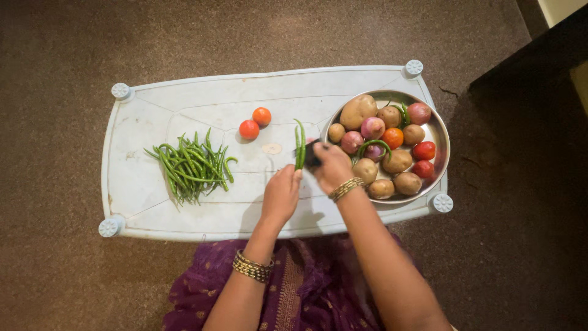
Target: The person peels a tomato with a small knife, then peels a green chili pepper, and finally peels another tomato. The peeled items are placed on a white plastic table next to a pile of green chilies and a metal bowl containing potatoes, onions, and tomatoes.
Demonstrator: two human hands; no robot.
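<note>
Nearest, the left hand [280, 196] pinches the stem end of a few long green chillies [299, 144] on the pale table [141, 196], while the right hand [331, 167] closes around a dark tool, likely a knife, at them; I judge trimming is underway, needing a steady cut. Beyond lie one chilli heap [191, 167], two loose tomatoes [255, 123], and a steel plate [440, 138] of roughly eight potatoes, four onions, three tomatoes.
</note>
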